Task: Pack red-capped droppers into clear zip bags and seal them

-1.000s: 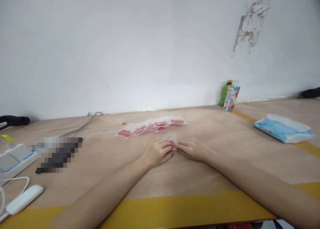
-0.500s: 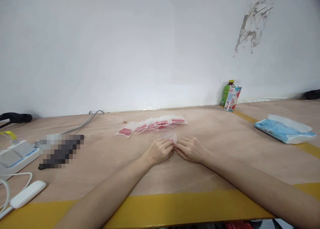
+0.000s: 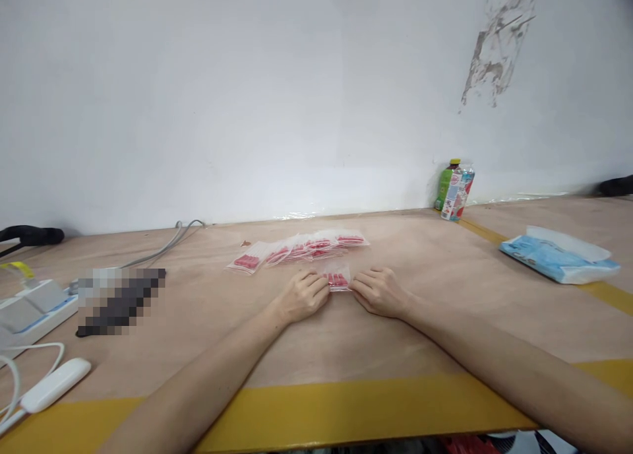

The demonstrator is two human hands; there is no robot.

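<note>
Between my two hands lies a small clear plastic bag [image 3: 338, 279] with several red pieces in a row inside it. My left hand [image 3: 305, 294] is closed at the bag's left edge, its fingers pressed together. At the right edge, my right hand [image 3: 378, 291] has its fingers bent and bunched against the bag's corner. The thumbs are mostly hidden beneath the fingers. Just beyond, similar bags with red contents [image 3: 316, 244] lie overlapping in a row, and the leftmost bag [image 3: 247, 259] is fanned out from the others.
A blue tissue pack [image 3: 554, 259] lies at the right. A carton [image 3: 457, 193] and a green bottle [image 3: 444, 183] stand by the wall. At the left are a power strip [image 3: 39, 315], a white device with a cable [image 3: 54, 385] and a blurred dark object [image 3: 123, 302].
My hands have moved apart, the left one shifting leftward and the right one slightly rightward. More of the bag and its red pieces now shows between them.
</note>
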